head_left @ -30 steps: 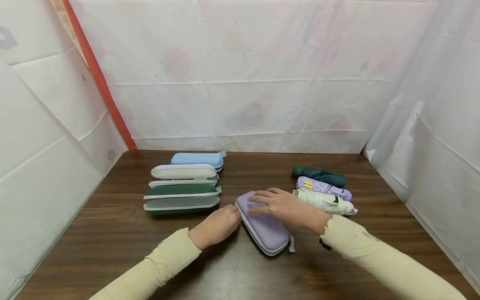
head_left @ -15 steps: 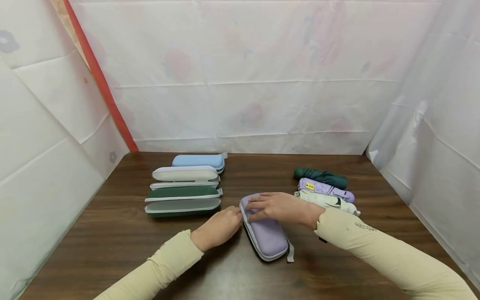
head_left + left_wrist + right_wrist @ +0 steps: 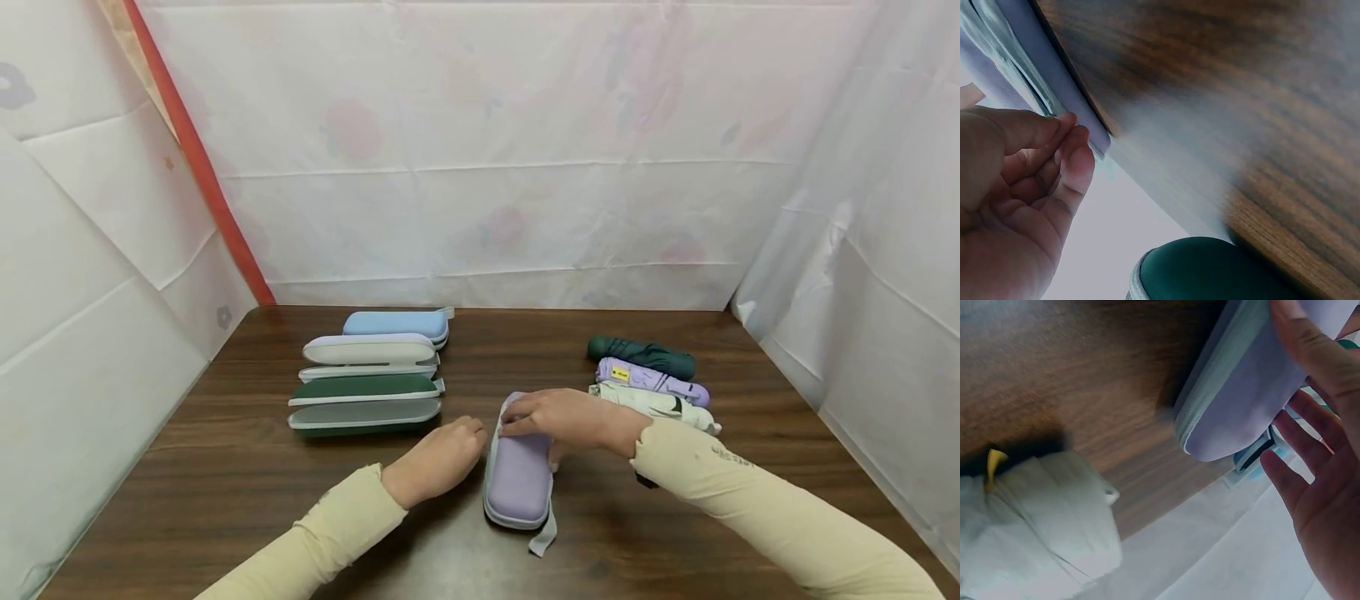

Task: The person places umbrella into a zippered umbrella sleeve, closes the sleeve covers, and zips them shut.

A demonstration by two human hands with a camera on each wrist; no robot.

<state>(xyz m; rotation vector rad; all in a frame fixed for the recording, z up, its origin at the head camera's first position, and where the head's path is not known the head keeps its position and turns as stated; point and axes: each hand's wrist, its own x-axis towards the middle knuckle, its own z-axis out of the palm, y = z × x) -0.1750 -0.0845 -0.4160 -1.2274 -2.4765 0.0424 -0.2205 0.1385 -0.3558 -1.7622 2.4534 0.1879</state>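
Note:
A lavender hard zip case [image 3: 519, 479] with a pale grey zip lies closed near the table's middle, its grey strap [image 3: 543, 535] toward the near edge. My right hand [image 3: 573, 421] grips the far half from above, thumb on the right side, fingers over the top toward the left. At the case's left side, my left hand [image 3: 438, 462] has thumb and forefinger pinched together. In the left wrist view those fingertips [image 3: 1063, 122] meet at the zip, seemingly on the zipper pull, which they cover. The right wrist view shows the thumb along the case [image 3: 1235, 400].
Left of the hands stand an open green case [image 3: 363, 385], an open white case [image 3: 367, 348] and a closed blue case [image 3: 396, 323]. Folded umbrellas lie at right: dark green [image 3: 641, 354], lavender [image 3: 652, 381] and pale green-white [image 3: 652, 402]. White sheets [image 3: 480, 208] enclose the table [image 3: 225, 467].
The lavender case has turned so its near end swings left and it points more straight at me. My right hand's spread fingers have closed round it; the left hand stays beside its edge.

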